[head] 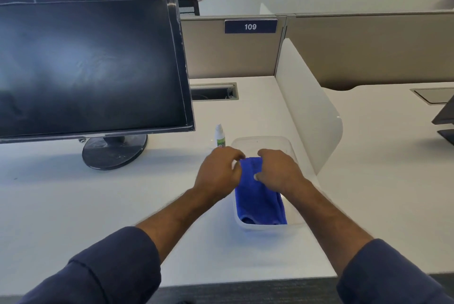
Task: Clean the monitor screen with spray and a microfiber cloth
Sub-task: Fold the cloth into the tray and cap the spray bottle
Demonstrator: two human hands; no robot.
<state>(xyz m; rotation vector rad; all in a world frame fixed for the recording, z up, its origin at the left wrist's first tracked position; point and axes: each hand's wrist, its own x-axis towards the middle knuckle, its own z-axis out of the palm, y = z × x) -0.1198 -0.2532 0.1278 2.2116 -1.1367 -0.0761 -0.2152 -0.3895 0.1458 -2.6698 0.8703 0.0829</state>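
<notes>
**Fetching the cloth: both hands at the container**

At far left your monitor [91,65] stands dark on the white bench [73,205], its screen hazy and not yet wiped. Just right of its base the small spray bottle [220,135] stands upright and untouched. Your left hand [218,171] curls its fingers at the near-left corner of the blue microfiber cloth [260,203], seemingly pinching it; your right hand [277,171] pinches the cloth's upper edge between thumb and fingers. The cloth lies folded in the clear plastic container [267,227]. The step in hand appears to be lifting it out; next you need one hand free for the bottle.
</notes>
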